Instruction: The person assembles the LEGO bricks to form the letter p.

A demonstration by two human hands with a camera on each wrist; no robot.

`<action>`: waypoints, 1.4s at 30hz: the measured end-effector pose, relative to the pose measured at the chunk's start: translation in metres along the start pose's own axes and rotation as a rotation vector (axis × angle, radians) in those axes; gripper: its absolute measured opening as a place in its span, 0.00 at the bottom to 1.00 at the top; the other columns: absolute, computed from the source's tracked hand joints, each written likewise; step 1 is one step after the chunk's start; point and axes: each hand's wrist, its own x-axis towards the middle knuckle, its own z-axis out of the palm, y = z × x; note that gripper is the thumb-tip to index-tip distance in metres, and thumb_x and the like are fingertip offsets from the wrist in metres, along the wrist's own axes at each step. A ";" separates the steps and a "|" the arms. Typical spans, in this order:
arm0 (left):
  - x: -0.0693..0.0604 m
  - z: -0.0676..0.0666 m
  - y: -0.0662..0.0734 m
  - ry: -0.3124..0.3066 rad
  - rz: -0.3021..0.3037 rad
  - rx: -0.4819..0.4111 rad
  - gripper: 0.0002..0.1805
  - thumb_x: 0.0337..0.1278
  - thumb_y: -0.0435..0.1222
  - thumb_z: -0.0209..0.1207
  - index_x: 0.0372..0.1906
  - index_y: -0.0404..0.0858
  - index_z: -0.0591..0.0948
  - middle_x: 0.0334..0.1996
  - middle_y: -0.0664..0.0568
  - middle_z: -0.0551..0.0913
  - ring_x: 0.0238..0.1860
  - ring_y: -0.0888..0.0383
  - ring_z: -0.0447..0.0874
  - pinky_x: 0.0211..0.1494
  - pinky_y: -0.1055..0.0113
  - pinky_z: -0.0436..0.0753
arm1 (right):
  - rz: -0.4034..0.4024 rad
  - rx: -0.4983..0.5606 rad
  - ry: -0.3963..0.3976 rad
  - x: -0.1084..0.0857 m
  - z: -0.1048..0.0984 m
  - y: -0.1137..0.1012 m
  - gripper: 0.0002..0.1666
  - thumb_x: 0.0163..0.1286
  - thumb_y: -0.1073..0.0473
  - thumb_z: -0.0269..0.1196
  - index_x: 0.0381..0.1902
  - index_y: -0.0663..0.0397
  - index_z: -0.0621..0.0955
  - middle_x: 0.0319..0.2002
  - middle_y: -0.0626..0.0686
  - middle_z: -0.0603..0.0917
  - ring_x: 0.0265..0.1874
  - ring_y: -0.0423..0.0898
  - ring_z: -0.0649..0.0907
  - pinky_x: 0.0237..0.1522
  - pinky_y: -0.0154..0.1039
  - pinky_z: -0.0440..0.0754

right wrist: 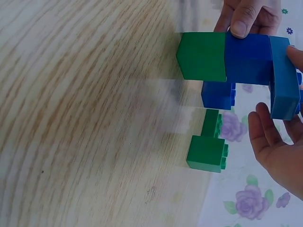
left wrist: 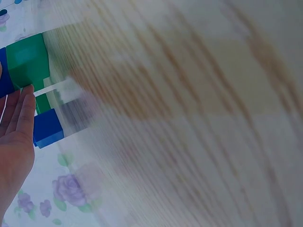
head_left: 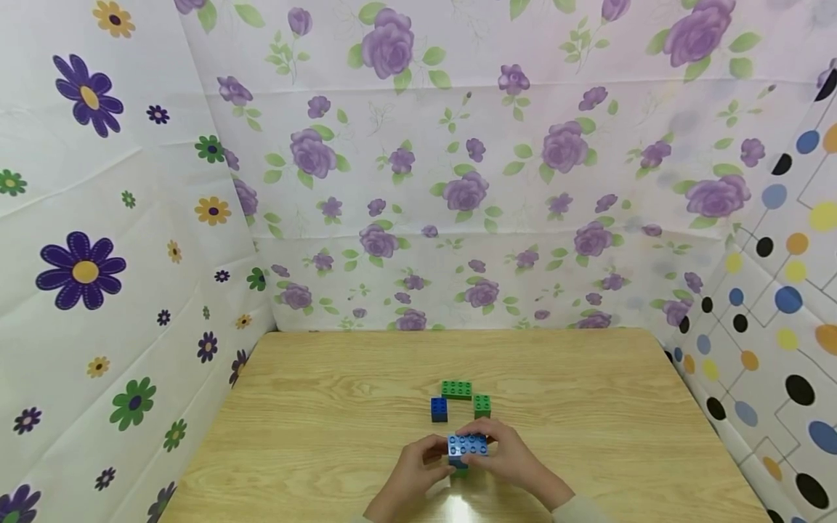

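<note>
On the tabletop, a stack of toy building bricks stands between the two hands. Its bottom is a green brick [right wrist: 201, 56], its middle a blue brick [right wrist: 248, 57]. Across the top lies a longer, lighter blue brick [head_left: 467, 444], jutting out to the right. From the left side, the left hand [head_left: 416, 468] grips the stack's lower part, its thumb against the blue middle brick. The right hand [head_left: 513, 457] holds the long top brick, thumb on its near face and fingers behind it. Some right fingertips [right wrist: 265, 124] show below the overhang.
Behind the stack are a small blue brick [head_left: 439, 409], a long green brick [head_left: 456, 390] and a small green brick [head_left: 482, 407], studs up. The wood-grain table [head_left: 314, 407] meets a flowered cloth [head_left: 418, 218] at the back, with patterned cloths at both sides.
</note>
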 end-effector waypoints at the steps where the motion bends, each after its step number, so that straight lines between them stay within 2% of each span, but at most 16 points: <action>1: 0.000 0.000 0.000 0.001 -0.001 -0.001 0.16 0.54 0.31 0.67 0.49 0.43 0.81 0.45 0.57 0.83 0.50 0.57 0.81 0.58 0.60 0.80 | -0.001 -0.001 0.003 0.000 0.000 0.000 0.20 0.59 0.51 0.71 0.50 0.42 0.82 0.48 0.44 0.81 0.43 0.42 0.77 0.40 0.33 0.77; 7: 0.000 0.001 0.002 0.006 -0.012 0.000 0.16 0.54 0.31 0.67 0.49 0.43 0.81 0.45 0.56 0.83 0.50 0.56 0.81 0.58 0.60 0.80 | 0.001 -0.034 -0.009 0.000 0.000 0.001 0.20 0.59 0.48 0.70 0.50 0.40 0.83 0.47 0.43 0.82 0.41 0.40 0.78 0.39 0.32 0.78; 16: 0.000 0.002 0.002 0.011 -0.019 -0.005 0.17 0.53 0.30 0.67 0.49 0.43 0.81 0.45 0.56 0.83 0.51 0.56 0.81 0.58 0.60 0.80 | 0.042 -0.040 -0.034 0.003 -0.003 -0.001 0.20 0.60 0.48 0.70 0.50 0.42 0.83 0.45 0.44 0.81 0.41 0.43 0.77 0.38 0.33 0.77; 26: 0.001 0.001 -0.001 0.022 0.024 0.007 0.17 0.54 0.31 0.67 0.50 0.42 0.81 0.45 0.55 0.83 0.50 0.56 0.81 0.57 0.61 0.81 | 0.053 -0.064 -0.028 0.006 -0.003 -0.002 0.18 0.59 0.47 0.71 0.48 0.37 0.83 0.45 0.43 0.80 0.43 0.44 0.77 0.40 0.38 0.77; 31: -0.002 0.002 0.003 0.033 0.034 0.006 0.18 0.55 0.32 0.67 0.52 0.40 0.81 0.47 0.53 0.83 0.52 0.54 0.81 0.57 0.59 0.81 | 0.045 -0.048 -0.023 0.005 -0.002 -0.001 0.18 0.59 0.47 0.71 0.48 0.37 0.83 0.45 0.43 0.80 0.43 0.45 0.77 0.40 0.39 0.77; 42: -0.007 0.006 0.004 0.060 0.051 -0.069 0.21 0.56 0.35 0.66 0.56 0.40 0.79 0.52 0.48 0.81 0.56 0.49 0.79 0.59 0.59 0.80 | 0.034 -0.061 -0.020 0.004 0.000 0.007 0.21 0.59 0.44 0.70 0.50 0.40 0.83 0.46 0.42 0.80 0.43 0.43 0.77 0.40 0.38 0.77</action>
